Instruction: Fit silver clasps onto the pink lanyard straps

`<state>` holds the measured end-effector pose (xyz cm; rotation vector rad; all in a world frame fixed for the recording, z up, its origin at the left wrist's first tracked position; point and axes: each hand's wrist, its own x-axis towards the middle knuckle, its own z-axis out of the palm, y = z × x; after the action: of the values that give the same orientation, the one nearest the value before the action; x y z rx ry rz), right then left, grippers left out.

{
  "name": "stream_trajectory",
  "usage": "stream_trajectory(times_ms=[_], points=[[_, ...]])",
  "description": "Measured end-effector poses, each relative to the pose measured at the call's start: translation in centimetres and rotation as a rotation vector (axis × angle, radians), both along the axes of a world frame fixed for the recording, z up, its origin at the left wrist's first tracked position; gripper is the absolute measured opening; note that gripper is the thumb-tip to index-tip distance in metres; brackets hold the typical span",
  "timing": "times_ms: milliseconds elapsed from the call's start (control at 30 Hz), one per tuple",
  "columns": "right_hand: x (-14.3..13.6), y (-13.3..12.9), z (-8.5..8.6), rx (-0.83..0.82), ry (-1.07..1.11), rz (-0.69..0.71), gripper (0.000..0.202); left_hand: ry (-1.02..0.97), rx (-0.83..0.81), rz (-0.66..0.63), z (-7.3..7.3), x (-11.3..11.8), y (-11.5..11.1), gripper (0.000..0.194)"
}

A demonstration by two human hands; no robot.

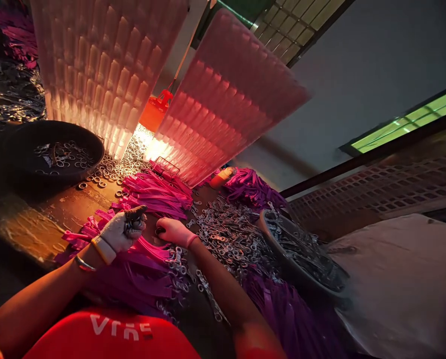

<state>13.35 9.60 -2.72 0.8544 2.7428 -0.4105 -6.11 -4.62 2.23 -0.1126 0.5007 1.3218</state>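
Note:
My left hand (121, 230), in a white glove with dark, dirty fingertips, is closed above the magenta straps (144, 254); whatever it grips is too small to name. Just to its right, my right hand (174, 233), in a pale glove, has its fingers curled round something dark that I cannot make out. Beneath and in front of both hands lie magenta and purple straps, with metal clasps at their right ends. Another bundle of magenta straps (155, 193) lies beyond the hands. Metal clasps (226, 234) are heaped right of my right hand.
A dark bowl (92, 144) with metal rings stands at the left, beside loose rings (112, 169). A tub (268, 232) of metal clasps is at the right. Two translucent ribbed panels (107, 75) rise behind, with a red lamp (155, 112) between them. Another gloved hand (225, 175) shows beyond.

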Motion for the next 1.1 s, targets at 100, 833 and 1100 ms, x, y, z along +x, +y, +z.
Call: stream_trajectory(times_ms=[100,833,1100], points=[[-0.5,0.2,0.1,-0.03,0.012,-0.029,0.02,0.019,0.034,0.012,-0.1,-0.4,-0.3,0.027],[0.4,-9.3,7.9,-0.449,0.786,-0.497,0.045,1.147,0.482,-0.391,0.1,0.8,0.0,0.024],[1.6,-10.9,8.0,-0.182,0.774,-0.412,0.033,1.181,0.537,-0.369,1.0,2.2,-0.4,0.022]])
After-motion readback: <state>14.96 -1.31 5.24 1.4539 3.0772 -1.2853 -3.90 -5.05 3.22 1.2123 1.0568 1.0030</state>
